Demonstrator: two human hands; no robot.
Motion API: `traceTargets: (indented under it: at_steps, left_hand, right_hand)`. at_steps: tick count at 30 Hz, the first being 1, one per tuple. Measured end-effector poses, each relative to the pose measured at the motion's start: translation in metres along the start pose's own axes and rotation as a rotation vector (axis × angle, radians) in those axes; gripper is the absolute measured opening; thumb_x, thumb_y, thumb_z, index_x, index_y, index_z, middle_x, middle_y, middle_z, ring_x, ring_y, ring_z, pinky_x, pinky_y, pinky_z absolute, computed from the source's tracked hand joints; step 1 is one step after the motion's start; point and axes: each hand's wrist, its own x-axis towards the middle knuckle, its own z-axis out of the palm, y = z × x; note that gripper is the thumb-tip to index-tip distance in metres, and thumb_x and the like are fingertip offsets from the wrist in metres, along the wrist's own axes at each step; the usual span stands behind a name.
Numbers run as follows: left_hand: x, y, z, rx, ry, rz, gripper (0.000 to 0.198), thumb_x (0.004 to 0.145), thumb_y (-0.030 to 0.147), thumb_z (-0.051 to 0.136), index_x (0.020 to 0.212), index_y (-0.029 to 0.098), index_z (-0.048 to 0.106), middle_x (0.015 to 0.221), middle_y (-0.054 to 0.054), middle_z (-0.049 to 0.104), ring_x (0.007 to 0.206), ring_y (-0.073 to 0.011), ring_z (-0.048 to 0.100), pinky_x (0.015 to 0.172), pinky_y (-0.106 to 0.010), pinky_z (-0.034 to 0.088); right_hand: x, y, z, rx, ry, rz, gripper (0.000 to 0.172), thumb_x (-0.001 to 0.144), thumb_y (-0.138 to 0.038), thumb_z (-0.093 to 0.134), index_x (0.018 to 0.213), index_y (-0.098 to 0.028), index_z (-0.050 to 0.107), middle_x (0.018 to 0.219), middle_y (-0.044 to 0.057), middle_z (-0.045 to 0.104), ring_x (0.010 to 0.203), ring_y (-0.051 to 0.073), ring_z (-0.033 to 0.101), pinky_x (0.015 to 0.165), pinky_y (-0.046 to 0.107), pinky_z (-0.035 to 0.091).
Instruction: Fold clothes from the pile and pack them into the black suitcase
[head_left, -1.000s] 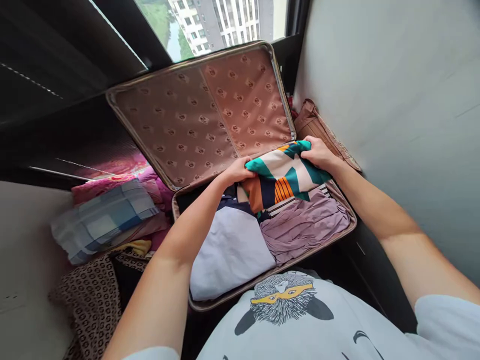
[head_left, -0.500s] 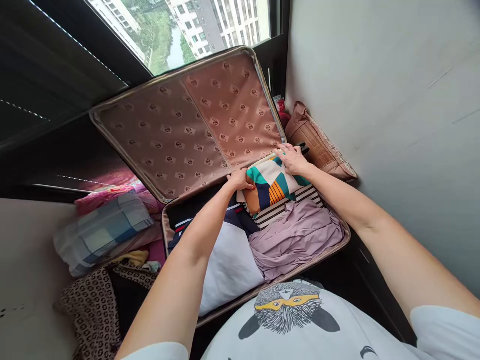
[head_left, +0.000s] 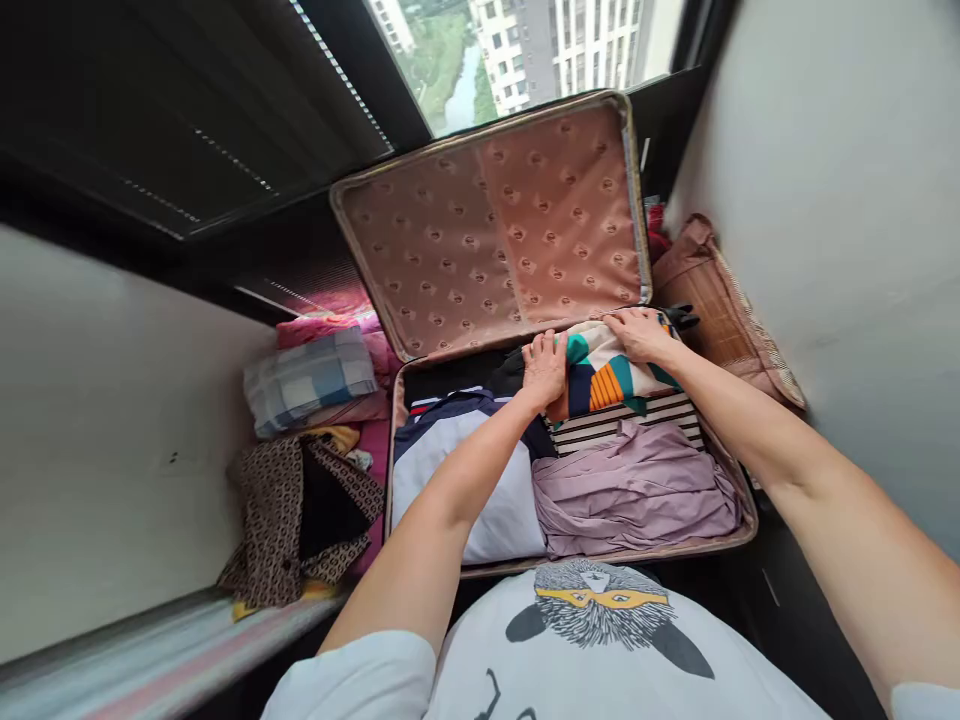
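An opened suitcase (head_left: pixel 679 548) holds folded clothes, its patterned pink lid (head_left: pixel 577 210) tilted back against the window side. My left hand (head_left: pixel 545 368) lies with outstretched fingers on the left end of a folded multicoloured geometric-print garment (head_left: pixel 604 385). On that garment's upper right part rests my right hand (head_left: pixel 637 333), fingers extended and pressing flat. Below the print garment lies a black-and-white striped cloth (head_left: pixel 600 422). Nearer me are a crumpled mauve garment (head_left: pixel 637 495) and, on the left, a white garment with navy parts (head_left: pixel 499 510).
Left of the suitcase are a folded blue plaid cloth (head_left: pixel 311 380) and a brown patterned garment (head_left: pixel 270 520) over other fabrics. A brown bag (head_left: pixel 727 320) leans by the right wall (head_left: pixel 862 250). The window (head_left: pixel 517 60) is behind the lid.
The view has swung left, so the suitcase appears farther right. My left hand has shifted from gripping the print garment's left edge to lying flat on it. My right hand stays on the garment.
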Motion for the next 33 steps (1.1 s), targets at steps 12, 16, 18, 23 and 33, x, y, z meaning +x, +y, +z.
traceTargets:
  at_steps: [12, 16, 18, 23, 33]
  left_hand:
    - [-0.329, -0.111, 0.016, -0.091, -0.213, -0.391, 0.107, 0.078, 0.045, 0.081, 0.166, 0.021, 0.025, 0.17, -0.023, 0.023, 0.157, -0.0478, 0.02, 0.119, -0.065, 0.031]
    - [-0.369, -0.135, 0.013, 0.013, -0.41, -0.298, 0.111, 0.075, 0.029, 0.08, 0.168, 0.028, 0.02, 0.175, -0.018, 0.013, 0.161, -0.0453, 0.006, 0.121, -0.07, 0.025]
    - [-0.365, -0.147, 0.012, 0.07, -0.461, -0.248, 0.118, 0.071, 0.022, 0.082, 0.169, 0.028, 0.015, 0.176, -0.019, 0.007, 0.161, -0.0453, 0.001, 0.121, -0.071, 0.023]
    - [-0.35, -0.162, 0.008, 0.14, -0.552, -0.139, 0.113, 0.072, 0.009, 0.075, 0.169, 0.029, 0.019, 0.175, -0.021, 0.002, 0.16, -0.0459, 0.001, 0.12, -0.069, 0.028]
    - [-0.345, -0.164, -0.006, 0.082, -0.531, -0.087, 0.092, 0.082, 0.001, 0.057, 0.165, 0.031, 0.031, 0.172, -0.022, 0.021, 0.157, -0.0438, 0.026, 0.112, -0.056, 0.045]
  right_hand:
    - [-0.145, -0.217, 0.039, 0.901, 0.002, -0.126, 0.051, 0.089, -0.018, 0.052, 0.14, -0.015, 0.054, 0.119, 0.015, 0.066, 0.099, 0.024, 0.065, 0.093, 0.039, 0.055]
    - [-0.156, -0.291, 0.044, 0.681, -0.225, -0.439, 0.071, 0.079, -0.026, 0.075, 0.145, -0.013, 0.053, 0.146, 0.023, 0.053, 0.13, 0.034, 0.055, 0.107, 0.048, 0.048]
    - [-0.15, -0.311, 0.045, 0.485, -0.267, -0.536, 0.09, 0.072, -0.03, 0.084, 0.153, -0.014, 0.047, 0.159, 0.028, 0.039, 0.143, 0.043, 0.042, 0.111, 0.057, 0.042]
    - [-0.141, -0.333, 0.056, 0.223, -0.211, -0.568, 0.09, 0.08, -0.022, 0.078, 0.16, -0.013, 0.037, 0.164, 0.035, 0.026, 0.152, 0.05, 0.029, 0.115, 0.066, 0.033]
    - [-0.143, -0.358, 0.062, 0.081, -0.125, -0.378, 0.059, 0.101, -0.014, 0.038, 0.16, -0.016, 0.04, 0.155, 0.034, 0.044, 0.142, 0.041, 0.05, 0.108, 0.058, 0.044]
